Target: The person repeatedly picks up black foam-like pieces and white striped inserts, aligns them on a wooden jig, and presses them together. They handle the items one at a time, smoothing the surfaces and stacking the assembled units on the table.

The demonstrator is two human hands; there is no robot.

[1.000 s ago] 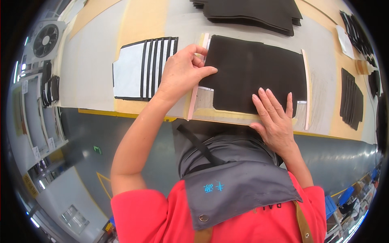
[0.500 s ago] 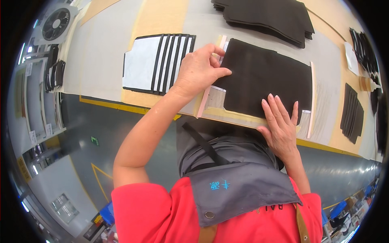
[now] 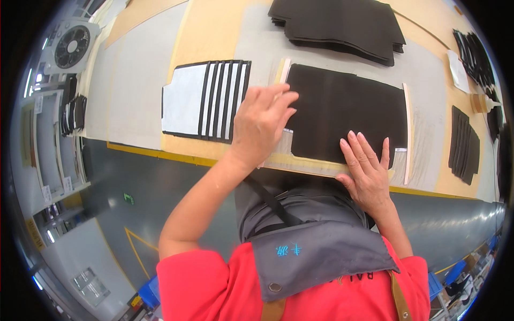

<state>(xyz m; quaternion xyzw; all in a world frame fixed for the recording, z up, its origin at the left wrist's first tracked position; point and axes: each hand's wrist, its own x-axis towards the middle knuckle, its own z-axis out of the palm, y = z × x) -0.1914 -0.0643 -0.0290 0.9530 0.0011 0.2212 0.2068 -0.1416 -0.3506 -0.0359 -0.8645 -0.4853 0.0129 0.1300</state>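
A black flat panel [image 3: 342,109] with a notched lower left corner lies on the worktable before me. My right hand [image 3: 367,168] rests on its near right part, fingers stretched out and palm down. At the panel's left edge is my left hand [image 3: 261,125], its fingers loosely bent and the thumb a little apart from the forefinger; I see nothing held in it. A pale strip [image 3: 286,70] runs along the panel's left side, partly hidden by that hand. Another pale strip [image 3: 408,134] borders the right side.
White panels with black edging [image 3: 184,101] lie overlapped left of my hand. Beyond the black panel sits a stack of black pieces [image 3: 337,24]. At right are more black pieces [image 3: 463,147] and a bottle of amber liquid [image 3: 482,103]. A fan [image 3: 72,47] stands far left.
My left hand has drawn back a little from the panel's left edge, and its fingers have curled and turned. My right hand stays flat on the panel. The whole view has shifted slightly.
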